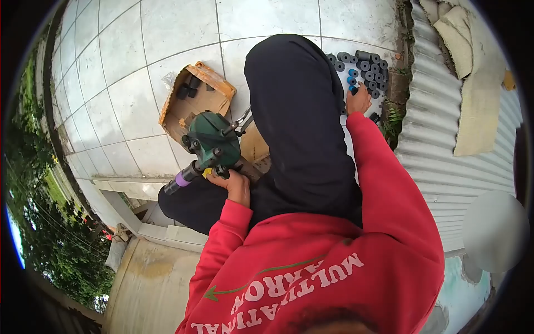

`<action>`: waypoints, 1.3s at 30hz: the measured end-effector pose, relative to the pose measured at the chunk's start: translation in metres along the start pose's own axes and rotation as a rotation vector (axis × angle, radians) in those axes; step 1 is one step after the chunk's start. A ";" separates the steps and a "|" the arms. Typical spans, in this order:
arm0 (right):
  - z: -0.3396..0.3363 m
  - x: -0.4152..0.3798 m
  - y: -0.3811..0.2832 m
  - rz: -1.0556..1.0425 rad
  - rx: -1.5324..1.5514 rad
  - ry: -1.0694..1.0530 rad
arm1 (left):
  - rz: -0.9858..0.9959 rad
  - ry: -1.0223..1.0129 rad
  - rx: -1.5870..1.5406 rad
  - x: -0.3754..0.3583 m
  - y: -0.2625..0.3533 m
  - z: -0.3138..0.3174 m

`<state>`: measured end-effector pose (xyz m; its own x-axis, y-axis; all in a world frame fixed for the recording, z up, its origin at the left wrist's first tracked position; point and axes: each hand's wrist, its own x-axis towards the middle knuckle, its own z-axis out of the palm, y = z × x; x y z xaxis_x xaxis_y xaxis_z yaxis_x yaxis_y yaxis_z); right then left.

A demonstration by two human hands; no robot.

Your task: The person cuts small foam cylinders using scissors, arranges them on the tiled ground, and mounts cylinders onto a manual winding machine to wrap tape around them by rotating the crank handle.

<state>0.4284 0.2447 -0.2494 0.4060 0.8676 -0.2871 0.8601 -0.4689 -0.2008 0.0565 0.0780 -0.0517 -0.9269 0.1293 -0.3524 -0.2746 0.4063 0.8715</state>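
At the far right of the floor, my right hand (359, 101) reaches in among several black ring-shaped cylinders (368, 75) with holes through them. Its fingers are closed on a dark cylinder with a blue end (354, 90). Two more blue-ended cylinders (352, 77) stand just beyond the fingertips. My left hand (236, 186) is low beside a green machine (214, 136) that looks like a drill press from above, with a purple-banded handle (182, 179). Its fingers are curled near a small yellow piece (207, 172); the machine partly hides them.
A worn orange box (222, 86) with several black pieces in it sits behind the machine. My bent knee (295, 83) rises between the two hands. Corrugated metal sheet (428, 150) runs along the right, past the edge of the tiled floor (183, 28).
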 end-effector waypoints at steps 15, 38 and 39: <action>0.030 0.037 0.008 0.121 0.304 0.008 | -0.052 -0.050 -0.094 0.013 -0.019 -0.016; 0.001 0.028 0.037 0.511 1.499 -0.515 | 0.022 0.061 -0.025 0.004 -0.008 0.001; 0.004 0.034 0.037 0.389 1.216 -0.351 | 0.024 0.062 -0.022 0.003 -0.005 0.001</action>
<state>0.4728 0.2565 -0.2702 0.3025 0.6413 -0.7051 -0.1917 -0.6837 -0.7041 0.0558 0.0774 -0.0575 -0.9472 0.0817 -0.3102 -0.2574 0.3834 0.8870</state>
